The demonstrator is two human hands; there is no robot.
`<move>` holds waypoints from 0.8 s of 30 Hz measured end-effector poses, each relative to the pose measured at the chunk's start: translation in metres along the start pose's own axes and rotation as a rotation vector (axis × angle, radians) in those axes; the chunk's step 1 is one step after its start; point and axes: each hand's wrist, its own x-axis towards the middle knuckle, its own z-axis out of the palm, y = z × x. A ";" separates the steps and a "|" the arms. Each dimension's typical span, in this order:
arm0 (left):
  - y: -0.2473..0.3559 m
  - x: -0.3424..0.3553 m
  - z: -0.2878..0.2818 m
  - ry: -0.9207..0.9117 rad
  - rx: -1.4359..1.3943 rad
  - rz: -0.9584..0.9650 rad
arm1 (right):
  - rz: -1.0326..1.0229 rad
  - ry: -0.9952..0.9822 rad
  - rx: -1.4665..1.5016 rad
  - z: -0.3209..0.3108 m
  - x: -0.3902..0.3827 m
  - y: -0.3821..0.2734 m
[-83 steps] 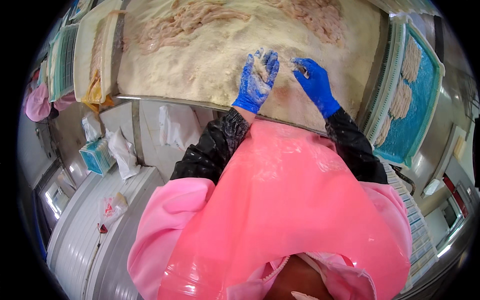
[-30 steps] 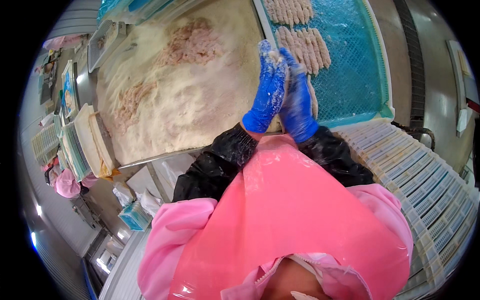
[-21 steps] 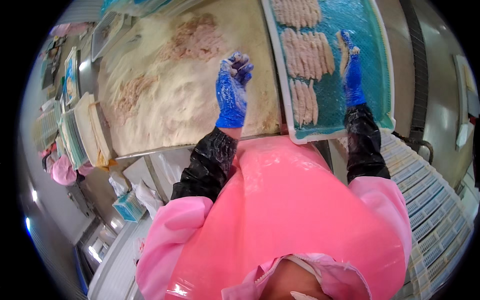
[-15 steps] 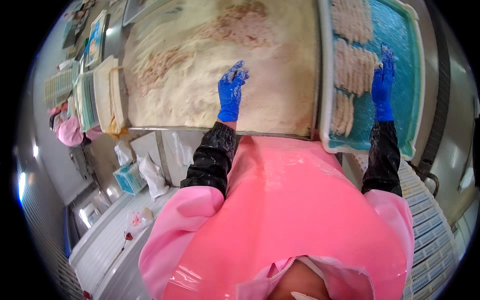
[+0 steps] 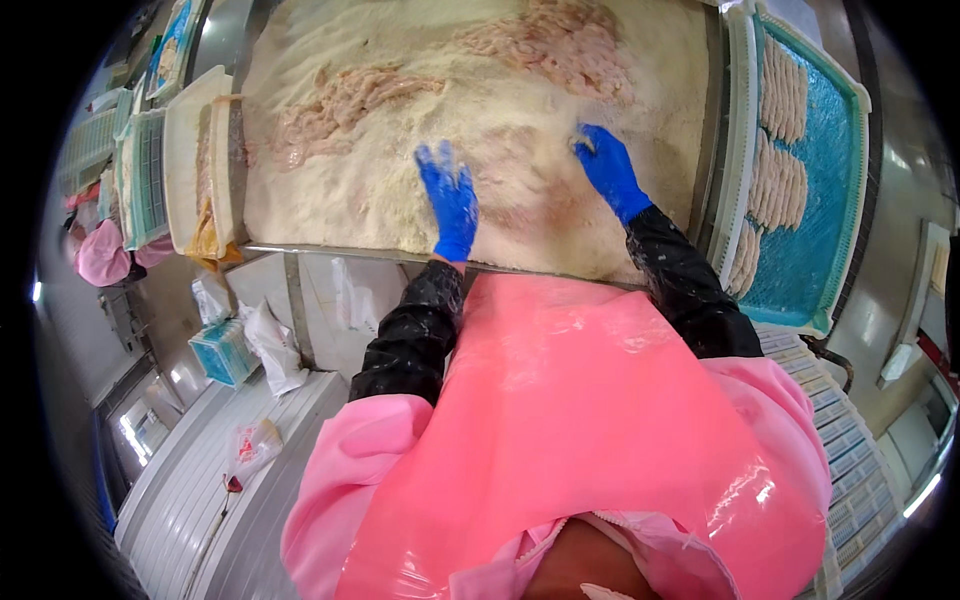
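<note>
A wide metal-edged table bed is covered in pale crumb-like coating [image 5: 380,215]. My left hand [image 5: 450,205], in a blue glove dusted with coating, hovers or rests over its near middle with fingers apart and nothing in them. To its right my right hand [image 5: 615,178], also gloved in blue, reaches inward over the coating; its fingers are bent and slightly apart, and no object shows in them. Beyond my hands lie two heaps of raw pinkish meat strips, a left heap [image 5: 345,105] and a far right heap [image 5: 565,50].
Right of the bed stands a white-rimmed tray with a blue base [image 5: 815,215], bearing rows of coated strips [image 5: 778,185]. White and green crates [image 5: 190,170] stand at the left. A grey ribbed surface [image 5: 190,480] lies lower left, and a person in pink [image 5: 103,252] is farther off.
My right hand has left the tray of coated strips and moved left over the coating. My left hand has opened its fingers. The view has shifted, moving the tray rightward.
</note>
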 end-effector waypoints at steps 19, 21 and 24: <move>0.025 -0.006 0.000 -0.259 -0.493 0.110 | 0.093 -0.003 0.626 -0.064 0.043 -0.050; 0.034 0.000 0.000 -0.292 -0.587 0.048 | -0.124 -0.058 0.346 -0.061 0.012 -0.064; 0.041 0.018 0.011 -0.259 -0.515 0.062 | -0.292 -0.298 -0.046 -0.055 -0.039 -0.074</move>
